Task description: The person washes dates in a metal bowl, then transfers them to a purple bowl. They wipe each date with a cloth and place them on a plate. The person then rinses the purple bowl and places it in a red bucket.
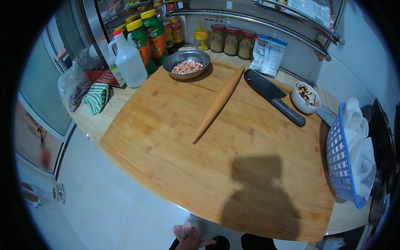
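Observation:
At the bottom edge, my left hand (pixel 188 243) grips a pink cloth (pixel 187 230) below the near edge of a large wooden board (pixel 162 162). My right hand is out of view. A tapered wooden rolling pin (pixel 218 104) lies diagonally across the board. To its right rests a black-bladed cleaver (pixel 265 86) with a dark handle. A metal bowl (pixel 175 73) of pinkish peanuts (pixel 187 67) stands at the board's back left. At the back right is a white bowl (pixel 301 104) with dark reddish residue and a utensil partly inside.
A blue plastic basket (pixel 340 159) with white cloth stands right of the board. Behind are lidded jars (pixel 232 42), a printed packet (pixel 268 56) and a metal rack (pixel 250 19). A plastic jug (pixel 129 64), bottles and a green-striped cloth (pixel 96 97) are at left.

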`<state>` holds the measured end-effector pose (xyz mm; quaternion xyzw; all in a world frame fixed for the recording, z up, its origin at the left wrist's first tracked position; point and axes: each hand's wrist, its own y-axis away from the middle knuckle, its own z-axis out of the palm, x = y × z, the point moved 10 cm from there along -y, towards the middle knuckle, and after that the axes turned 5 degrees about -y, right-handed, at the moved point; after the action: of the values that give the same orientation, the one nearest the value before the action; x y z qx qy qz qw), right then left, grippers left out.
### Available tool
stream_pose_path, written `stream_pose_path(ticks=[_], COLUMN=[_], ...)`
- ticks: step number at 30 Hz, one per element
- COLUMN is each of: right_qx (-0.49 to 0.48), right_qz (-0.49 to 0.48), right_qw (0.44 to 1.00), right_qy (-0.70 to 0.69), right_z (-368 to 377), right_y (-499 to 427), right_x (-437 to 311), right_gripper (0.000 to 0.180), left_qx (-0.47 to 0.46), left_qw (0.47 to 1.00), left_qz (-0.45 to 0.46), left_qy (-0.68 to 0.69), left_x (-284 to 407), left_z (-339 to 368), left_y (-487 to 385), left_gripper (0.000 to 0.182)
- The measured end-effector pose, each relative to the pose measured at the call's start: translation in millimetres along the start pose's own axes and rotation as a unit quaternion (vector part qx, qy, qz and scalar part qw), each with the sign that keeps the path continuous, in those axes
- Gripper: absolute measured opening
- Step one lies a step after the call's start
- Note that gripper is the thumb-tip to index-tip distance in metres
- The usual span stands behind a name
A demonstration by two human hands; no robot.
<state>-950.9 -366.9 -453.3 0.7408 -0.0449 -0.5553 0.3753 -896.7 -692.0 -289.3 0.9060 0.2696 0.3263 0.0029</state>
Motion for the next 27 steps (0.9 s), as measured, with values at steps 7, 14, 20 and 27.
stream_pose_path(ticks=[7,14,20,27], right_qx=[-0.001,-0.122,-0.304,-0.370], right_qz=[0.013,0.205,0.222,0.043], right_qw=[1.000,0.968,0.921,0.906], right_qy=[0.002,0.081,0.099,0.200], right_z=[-37.2,-118.8,-120.0,3.0], right_y=[63.7,187.5,312.4,380.2], right_x=[-20.6,-6.5,-55.0,-199.1], right_gripper=[0.040,0.022,0.013,0.015], left_qx=[-0.022,-0.104,-0.226,-0.011], left_qw=[0.998,0.993,0.956,0.922], left_qz=[0.035,-0.003,-0.179,-0.195], left_qy=[-0.046,-0.061,0.054,0.333], left_x=[49.4,57.0,72.8,29.2], left_z=[-51.2,-26.5,-80.4,-90.5], left_y=[-1.7,50.7,78.8,85.3], left_gripper=[0.050,0.037,0.028,0.035])
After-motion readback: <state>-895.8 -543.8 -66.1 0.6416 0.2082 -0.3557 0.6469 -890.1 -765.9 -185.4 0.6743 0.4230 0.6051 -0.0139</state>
